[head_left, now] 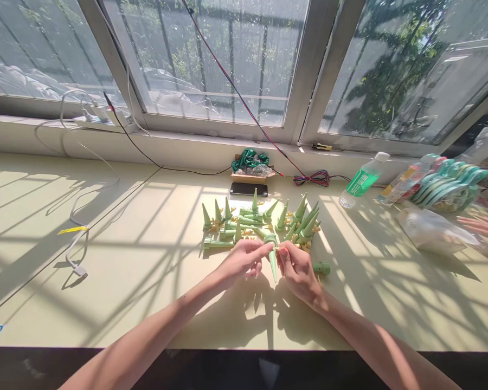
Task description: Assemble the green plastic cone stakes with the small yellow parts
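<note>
I have my two hands over the middle of the table [138, 303]. My left hand [244, 261] holds a green cone [273, 265], with finger and thumb closed on it. The cone's sharp tip points to 6 o'clock, toward me. My right hand [301, 271] is just beside it, finger and thumb pinched shut on a tiny yellow bit [277, 248] by the cone's fat end. It is too small for me to tell its shape.

At 12 o'clock from my cone I see a bunch of more green cones [255, 201], some standing, some lying down. Past them are a black phone [249, 189] and a little box [254, 178] with green stuff [250, 158] in it. One green piece [322, 267] lies at 3 o'clock, near my right hand. A bottle [361, 181] stands tilted between 1 and 2 o'clock. Far off at 3 o'clock is another person's hand [483, 227], near a plastic bag [435, 232].
</note>
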Demonstrator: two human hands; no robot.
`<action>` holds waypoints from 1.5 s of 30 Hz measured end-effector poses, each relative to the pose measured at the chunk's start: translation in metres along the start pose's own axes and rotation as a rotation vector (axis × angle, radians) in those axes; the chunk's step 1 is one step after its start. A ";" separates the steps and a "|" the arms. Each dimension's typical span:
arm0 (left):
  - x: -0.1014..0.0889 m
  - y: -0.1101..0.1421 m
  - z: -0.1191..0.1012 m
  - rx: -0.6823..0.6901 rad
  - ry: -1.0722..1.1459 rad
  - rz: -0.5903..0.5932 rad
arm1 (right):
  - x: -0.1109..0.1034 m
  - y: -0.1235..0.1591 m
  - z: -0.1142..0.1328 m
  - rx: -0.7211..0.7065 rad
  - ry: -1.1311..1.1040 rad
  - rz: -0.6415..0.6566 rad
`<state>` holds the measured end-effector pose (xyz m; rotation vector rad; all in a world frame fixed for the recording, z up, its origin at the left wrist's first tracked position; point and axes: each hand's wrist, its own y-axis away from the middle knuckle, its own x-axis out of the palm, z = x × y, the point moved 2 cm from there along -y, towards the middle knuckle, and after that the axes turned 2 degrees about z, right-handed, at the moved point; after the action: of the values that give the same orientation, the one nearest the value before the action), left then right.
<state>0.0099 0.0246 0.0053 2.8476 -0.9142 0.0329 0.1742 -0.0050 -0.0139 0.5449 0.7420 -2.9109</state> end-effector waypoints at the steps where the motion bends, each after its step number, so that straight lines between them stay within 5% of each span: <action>1: 0.000 0.000 -0.001 0.014 -0.017 -0.009 | 0.000 0.000 -0.001 0.005 -0.006 -0.004; 8: 0.001 0.002 0.000 0.165 -0.264 -0.171 | 0.000 0.001 -0.005 0.082 -0.034 -0.032; 15: 0.005 0.007 -0.007 0.373 -0.421 -0.079 | 0.002 0.002 -0.007 0.110 -0.067 -0.028; 22: 0.003 0.002 -0.001 0.289 -0.362 -0.260 | 0.003 0.004 -0.015 0.102 -0.068 -0.112; 26: 0.002 -0.002 0.003 0.104 -0.133 -0.143 | 0.001 0.003 -0.010 0.036 -0.020 -0.147; 31: 0.002 -0.003 0.007 -0.034 0.037 -0.021 | -0.001 -0.001 0.005 -0.069 0.103 -0.033; 39: 0.001 -0.002 0.004 -0.039 0.147 0.039 | -0.001 -0.001 0.002 -0.038 0.067 0.004; 45: 0.002 0.000 0.001 0.102 -0.048 -0.010 | 0.000 0.000 -0.001 0.034 0.035 -0.020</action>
<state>0.0117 0.0231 0.0046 2.9592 -0.9336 0.0107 0.1742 -0.0049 -0.0144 0.5963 0.7071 -2.9444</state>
